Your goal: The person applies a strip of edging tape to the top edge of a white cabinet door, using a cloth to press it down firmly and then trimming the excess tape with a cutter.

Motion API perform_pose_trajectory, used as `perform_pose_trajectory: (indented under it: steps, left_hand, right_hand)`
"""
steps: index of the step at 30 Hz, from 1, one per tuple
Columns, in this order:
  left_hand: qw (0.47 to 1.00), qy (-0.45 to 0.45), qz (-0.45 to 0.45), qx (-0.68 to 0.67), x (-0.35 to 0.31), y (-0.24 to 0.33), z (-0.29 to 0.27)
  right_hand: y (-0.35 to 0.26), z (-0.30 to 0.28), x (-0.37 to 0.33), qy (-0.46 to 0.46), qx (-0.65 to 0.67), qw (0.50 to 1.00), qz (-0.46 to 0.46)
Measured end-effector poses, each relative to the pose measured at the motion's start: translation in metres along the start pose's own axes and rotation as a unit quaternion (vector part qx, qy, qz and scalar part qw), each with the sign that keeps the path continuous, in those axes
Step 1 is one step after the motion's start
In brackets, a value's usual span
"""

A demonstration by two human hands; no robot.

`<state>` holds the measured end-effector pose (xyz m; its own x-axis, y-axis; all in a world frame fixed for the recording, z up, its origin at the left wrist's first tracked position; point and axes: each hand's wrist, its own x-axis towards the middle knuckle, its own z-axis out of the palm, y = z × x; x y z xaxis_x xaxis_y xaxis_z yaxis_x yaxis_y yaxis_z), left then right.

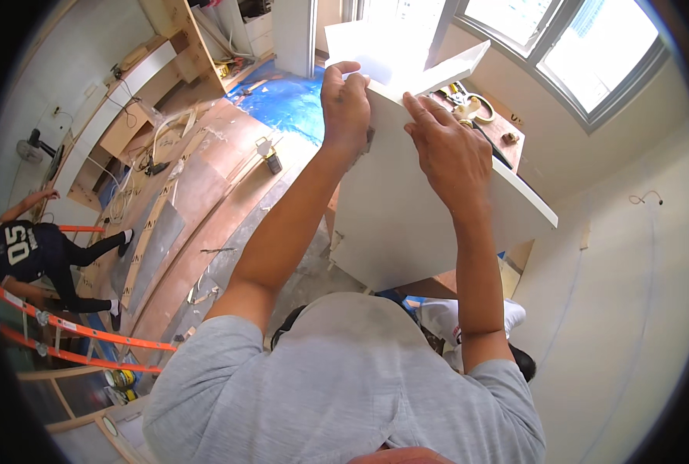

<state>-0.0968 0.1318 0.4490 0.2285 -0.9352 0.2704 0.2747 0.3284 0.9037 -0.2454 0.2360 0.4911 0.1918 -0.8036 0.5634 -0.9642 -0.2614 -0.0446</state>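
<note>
White panel [406, 209] held raised in front of chest, above cluttered floor [205, 224]; left hand [344, 104] curled over top edge; right hand [449, 151] pressed flat, fingers spread; edges best kept aligned, grip firm, pressure even; second person [35, 251] on orange ladder [73, 329] well apart.

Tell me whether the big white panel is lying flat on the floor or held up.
Held up. The white panel is off the floor, with the left hand gripping its top edge, the right hand pressed flat on it, and the floor visible below.
</note>
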Motion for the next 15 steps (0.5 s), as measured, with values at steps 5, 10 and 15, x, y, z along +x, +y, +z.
perform_pose_trajectory:
  steps: [5, 10, 15]
  left_hand:
    - [0.989, -0.032, -0.085, -0.115, 0.019, -0.004, -0.019]
    - [0.970, -0.022, 0.211, 0.118, 0.021, 0.006, -0.040]
    - [0.884, -0.176, 0.351, 0.255, 0.030, 0.052, -0.006]
  right_hand:
    - [0.002, 0.001, -0.001, 0.001, 0.010, 1.000, -0.007]
    - [0.001, 0.002, -0.002, 0.031, 0.017, 0.999, -0.018]
    - [0.005, 0.004, -0.003, 0.065, 0.079, 0.995, -0.016]
